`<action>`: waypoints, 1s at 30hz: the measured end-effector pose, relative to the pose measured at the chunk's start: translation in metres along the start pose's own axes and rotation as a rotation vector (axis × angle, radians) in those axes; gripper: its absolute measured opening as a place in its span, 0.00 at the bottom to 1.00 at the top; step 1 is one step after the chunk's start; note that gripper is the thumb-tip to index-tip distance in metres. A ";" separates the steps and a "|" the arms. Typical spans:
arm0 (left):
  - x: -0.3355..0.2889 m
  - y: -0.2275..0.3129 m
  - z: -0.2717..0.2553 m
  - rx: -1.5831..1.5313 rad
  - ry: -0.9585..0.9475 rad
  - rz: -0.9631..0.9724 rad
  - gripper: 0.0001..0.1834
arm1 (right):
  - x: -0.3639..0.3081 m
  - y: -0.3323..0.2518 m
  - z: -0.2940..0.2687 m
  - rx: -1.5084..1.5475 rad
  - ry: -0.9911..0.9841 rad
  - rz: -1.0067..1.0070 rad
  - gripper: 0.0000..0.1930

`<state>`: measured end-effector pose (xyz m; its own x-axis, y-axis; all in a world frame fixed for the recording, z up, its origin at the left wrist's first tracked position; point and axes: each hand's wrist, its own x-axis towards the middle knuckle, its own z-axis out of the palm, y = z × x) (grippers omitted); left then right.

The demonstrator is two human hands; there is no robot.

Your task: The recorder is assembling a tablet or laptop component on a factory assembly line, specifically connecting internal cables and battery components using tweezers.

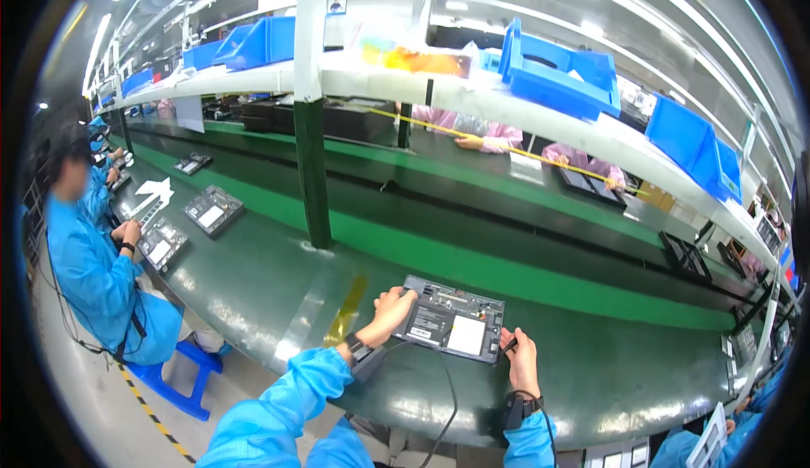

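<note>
An opened laptop base [456,320] lies on the green bench before me, its circuit board along the far side and a black battery and a white panel nearer me. My left hand [392,312] is closed on its left edge, thumb over the rim. Just beyond the right edge, my right hand [521,358] is closed in a pinch on a slim dark tool [509,346]. The tool's tip points toward the laptop base; its exact kind is too small to tell. Both wrists wear black bands, and a dark cord hangs from the left one.
A green post [312,173] rises beyond my left hand, carrying a white shelf [380,82] with blue bins [561,71]. At left, a co-worker in blue [105,248] handles another opened unit [162,244]. A further unit [214,211] lies between us. Yellow tape [346,309] marks the bench.
</note>
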<state>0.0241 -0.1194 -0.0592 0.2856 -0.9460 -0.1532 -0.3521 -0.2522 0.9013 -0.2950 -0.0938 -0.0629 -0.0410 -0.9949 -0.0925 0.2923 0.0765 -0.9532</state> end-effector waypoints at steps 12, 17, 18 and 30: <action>0.223 0.059 0.028 0.072 0.035 0.058 0.41 | 0.224 0.009 0.031 0.244 0.121 0.041 0.15; 0.266 0.028 -0.040 -0.111 0.012 -0.016 0.35 | 0.258 0.036 0.078 0.365 -0.144 0.125 0.16; 0.258 0.036 -0.035 0.076 0.283 -0.042 0.33 | 0.246 0.027 0.079 0.387 -0.171 0.119 0.16; 0.053 0.038 0.113 -0.544 -0.307 0.392 0.17 | 0.094 0.036 0.093 0.441 -0.369 0.141 0.22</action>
<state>-0.0746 -0.2019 -0.0786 -0.0607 -0.9805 0.1871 0.1373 0.1774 0.9745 -0.1997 -0.1907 -0.0793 0.3393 -0.9403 -0.0278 0.6435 0.2536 -0.7223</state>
